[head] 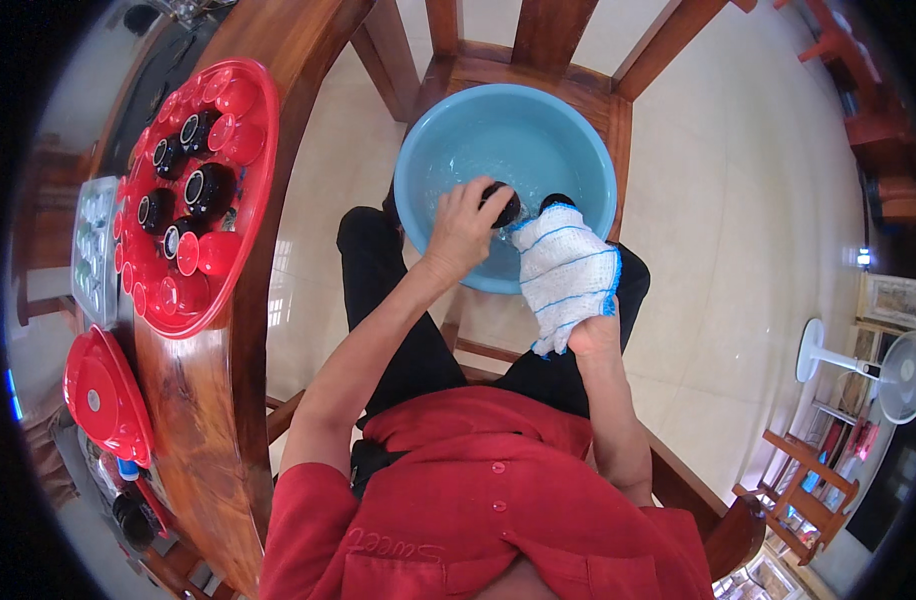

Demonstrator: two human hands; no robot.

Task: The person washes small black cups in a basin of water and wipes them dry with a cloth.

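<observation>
A light blue plastic basin (458, 112) holding clear water sits on a wooden chair seat in front of me. Over its near part, my left hand (461, 225) grips a small black cup (509, 207), fingers around its side. A white cloth with blue stripes (566, 259) covers most of my right hand (596, 332), leaving only the heel of the palm and the wrist showing. Past the cloth's far end a second dark round piece (557, 199) peeks out, mostly hidden; whether the covered fingers hold it is unclear.
On the wooden table (195, 405) at left, a red tray (272, 150) carries black cups (210, 189) and red cups (219, 253). Beside it are a clear plastic box (95, 255) and a red lidded dish (105, 390). A white fan (906, 379) stands right.
</observation>
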